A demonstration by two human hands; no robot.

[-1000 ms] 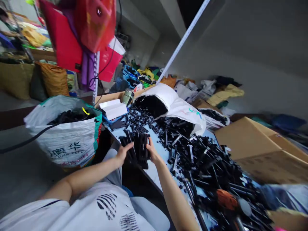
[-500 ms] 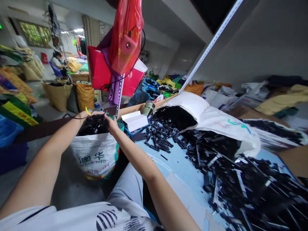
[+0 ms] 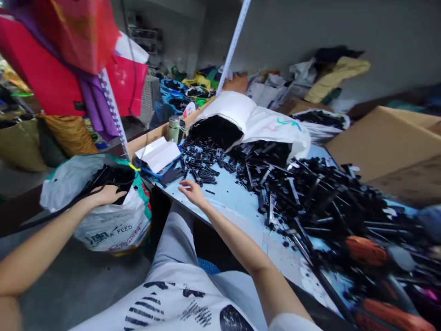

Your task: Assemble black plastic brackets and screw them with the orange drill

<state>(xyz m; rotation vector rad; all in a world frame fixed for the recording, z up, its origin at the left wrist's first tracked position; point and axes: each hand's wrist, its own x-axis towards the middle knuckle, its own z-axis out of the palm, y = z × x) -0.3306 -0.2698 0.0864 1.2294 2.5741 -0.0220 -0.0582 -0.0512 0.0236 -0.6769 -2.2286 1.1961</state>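
Observation:
My left hand rests on the rim of a white woven sack standing on the floor at my left, its fingers reaching into the black plastic parts inside. My right hand hovers open, fingers spread, just above the bare light-blue table near its front edge, holding nothing. A small bunch of black plastic strips lies just beyond it. A big heap of the same black parts covers the table to the right.
A white sack lies tipped on the table, spilling black parts. A white folded box and a metal flask sit at the table's far left corner. Cardboard boxes stand at right; red bags hang overhead at left.
A second ago both hands held a stack of black strips over the table; they carried it to the floor sack. Now my right hand is back over the table, empty, and my left stays at the sack.

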